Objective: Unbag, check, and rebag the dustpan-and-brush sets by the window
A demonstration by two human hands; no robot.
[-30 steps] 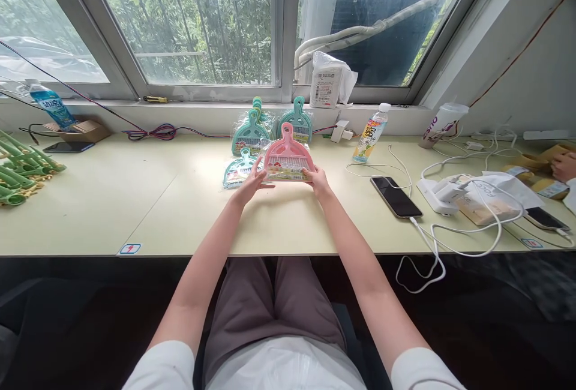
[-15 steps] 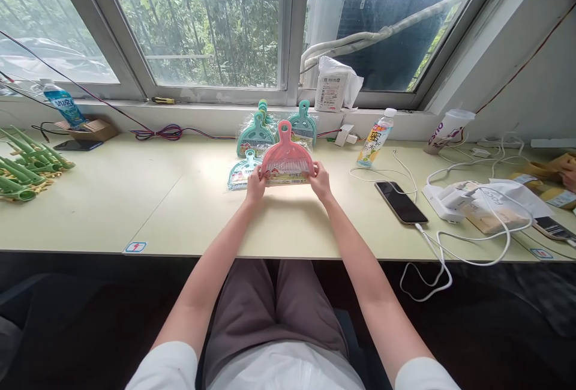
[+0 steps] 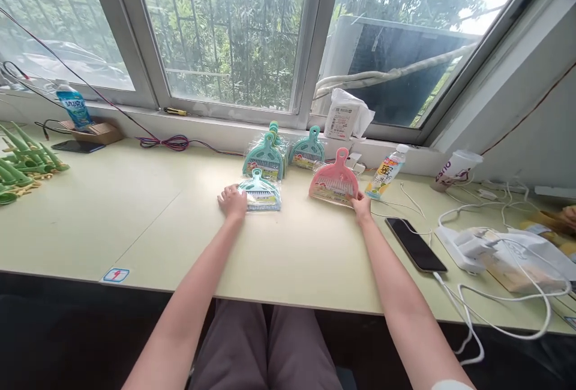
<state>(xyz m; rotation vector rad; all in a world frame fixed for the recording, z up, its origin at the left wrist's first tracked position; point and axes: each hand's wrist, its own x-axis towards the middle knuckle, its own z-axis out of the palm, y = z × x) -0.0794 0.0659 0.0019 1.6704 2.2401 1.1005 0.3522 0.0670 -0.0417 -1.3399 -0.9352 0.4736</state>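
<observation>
My right hand (image 3: 361,205) pinches the lower right corner of a pink dustpan and brush set (image 3: 333,185), packed in clear plastic and leaning upright with its handle up. At the left edge of a small teal dustpan and brush set (image 3: 261,195), my left hand (image 3: 233,202) has its fingers closed on the wrapping; part of the grip is hidden. Behind this stand several larger teal dustpan sets (image 3: 264,159), one behind another. A further teal dustpan set (image 3: 308,151) leans near the window ledge, behind and left of the pink one.
Right of the pink set stand a drink bottle (image 3: 387,173) and a paper cup (image 3: 455,171). A phone (image 3: 414,245) with a white cable lies near a power strip (image 3: 459,252). Green plastic parts (image 3: 31,162) are heaped at the far left. Another person's hand (image 3: 570,216) shows at the right edge.
The pink set has moved right, away from the small teal set, in my right hand alone. My left hand has let go of it and moved to the small teal set.
</observation>
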